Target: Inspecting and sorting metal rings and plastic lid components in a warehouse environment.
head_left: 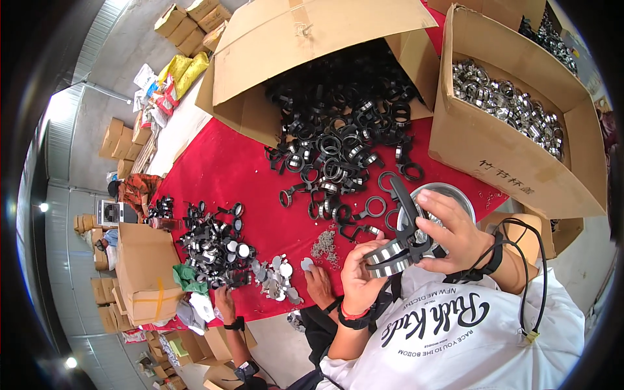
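Both my hands are closed on one black-and-silver ring-shaped lid with a long black handle. My left hand grips the shiny metal band at its lower left. Fingers of my right hand wrap the black part where the handle meets the ring. Behind the right hand stands a round metal bowl, mostly hidden. Beside the lid lie loose black rings on the red tablecloth. A small heap of tiny metal pieces is left of my hands.
An open carton spills black-and-silver lids. Another carton holds silver rings. At left lie a second lid pile and silver discs. Co-workers' hands reach in close beside my left arm.
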Demonstrator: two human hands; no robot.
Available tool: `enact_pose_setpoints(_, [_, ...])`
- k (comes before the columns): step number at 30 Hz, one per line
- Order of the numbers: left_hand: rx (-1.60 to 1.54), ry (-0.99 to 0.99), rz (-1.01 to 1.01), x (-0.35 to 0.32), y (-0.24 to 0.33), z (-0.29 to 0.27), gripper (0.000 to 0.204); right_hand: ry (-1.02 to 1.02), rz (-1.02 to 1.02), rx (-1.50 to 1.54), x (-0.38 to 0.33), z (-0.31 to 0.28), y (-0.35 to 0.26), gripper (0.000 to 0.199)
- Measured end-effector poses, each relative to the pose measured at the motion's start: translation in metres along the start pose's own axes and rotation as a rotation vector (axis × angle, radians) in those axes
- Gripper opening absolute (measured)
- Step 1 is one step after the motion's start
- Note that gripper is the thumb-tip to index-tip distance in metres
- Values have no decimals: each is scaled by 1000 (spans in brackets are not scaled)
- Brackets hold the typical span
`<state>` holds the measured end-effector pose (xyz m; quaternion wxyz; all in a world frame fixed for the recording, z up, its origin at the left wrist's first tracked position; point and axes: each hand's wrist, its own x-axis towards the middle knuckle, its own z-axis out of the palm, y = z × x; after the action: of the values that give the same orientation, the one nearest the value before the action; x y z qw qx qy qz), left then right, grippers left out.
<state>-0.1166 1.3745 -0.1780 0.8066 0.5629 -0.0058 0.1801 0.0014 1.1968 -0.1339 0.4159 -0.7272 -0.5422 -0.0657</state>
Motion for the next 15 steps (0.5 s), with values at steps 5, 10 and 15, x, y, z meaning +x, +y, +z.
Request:
enact_pose_setpoints(5, [27,-38,78,1,-2,-3,36,46,-48,-31,-2,1,-6,71])
enact_pose_setpoints(10, [2,-41,83,4,0,-2,35,118,-83,-56,-2,4,-8,67])
enact_pose_setpoints(15, [-268,-42,-57,3,2,0,36,148,-106,-82,0,3,-14,63])
